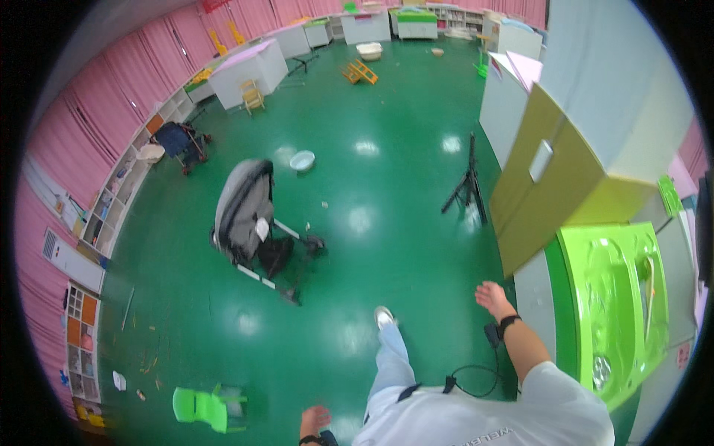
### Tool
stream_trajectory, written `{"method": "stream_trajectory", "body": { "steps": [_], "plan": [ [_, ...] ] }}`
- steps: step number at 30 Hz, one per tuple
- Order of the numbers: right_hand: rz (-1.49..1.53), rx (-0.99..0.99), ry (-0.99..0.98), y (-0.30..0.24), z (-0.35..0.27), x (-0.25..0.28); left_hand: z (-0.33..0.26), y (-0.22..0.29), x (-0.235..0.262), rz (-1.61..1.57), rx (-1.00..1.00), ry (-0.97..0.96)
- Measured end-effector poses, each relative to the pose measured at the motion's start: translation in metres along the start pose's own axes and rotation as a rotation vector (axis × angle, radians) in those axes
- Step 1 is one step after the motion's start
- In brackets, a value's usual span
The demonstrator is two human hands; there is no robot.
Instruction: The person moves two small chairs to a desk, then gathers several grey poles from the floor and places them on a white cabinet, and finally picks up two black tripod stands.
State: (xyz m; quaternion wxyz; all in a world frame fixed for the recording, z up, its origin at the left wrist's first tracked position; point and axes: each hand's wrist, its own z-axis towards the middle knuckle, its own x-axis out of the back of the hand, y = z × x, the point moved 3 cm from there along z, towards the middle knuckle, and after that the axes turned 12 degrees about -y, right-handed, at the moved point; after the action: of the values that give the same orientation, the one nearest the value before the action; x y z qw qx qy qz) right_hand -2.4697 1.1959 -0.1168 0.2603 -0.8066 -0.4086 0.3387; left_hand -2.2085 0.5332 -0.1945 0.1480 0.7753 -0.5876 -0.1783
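My right hand (492,297) is held out in front of me on the right, empty, its fingers stretched out. It is nearest to the olive-green cabinet panel (547,178) and the bright green play sink unit (606,297), apart from both. My left hand (315,419) hangs low at the bottom edge, loosely open and holding nothing that shows. The closest thing to it is a small green chair (202,407) lying tipped over on the floor. Ahead to the left stands a grey stroller (249,212) with a white item on its seat. Dark bands circle both wrists.
A black tripod (468,189) stands near the cabinet. A pale basin (302,161) lies beyond the stroller, and a dark blue stroller (177,141) is by the left shelves (123,186). An orange chair (360,72) lies overturned farther back. Scraps litter the green floor (357,223) at left.
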Motion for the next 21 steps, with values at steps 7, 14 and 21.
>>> {"method": "stream_trajectory", "body": {
  "steps": [7, 14, 21],
  "plan": [
    [0.131, -0.032, 0.202, -0.102, 0.165, -0.037, 0.155, 0.261, -0.112, 0.183, 0.047, 0.006],
    [0.217, 0.056, 0.13, -0.254, 0.343, -0.155, 0.269, 0.611, -0.29, 0.251, -0.203, -0.181],
    [-0.092, -0.008, -0.052, -0.37, 0.619, -0.303, 0.376, 0.83, -0.404, 0.178, -0.24, -0.078]
  ]
}}
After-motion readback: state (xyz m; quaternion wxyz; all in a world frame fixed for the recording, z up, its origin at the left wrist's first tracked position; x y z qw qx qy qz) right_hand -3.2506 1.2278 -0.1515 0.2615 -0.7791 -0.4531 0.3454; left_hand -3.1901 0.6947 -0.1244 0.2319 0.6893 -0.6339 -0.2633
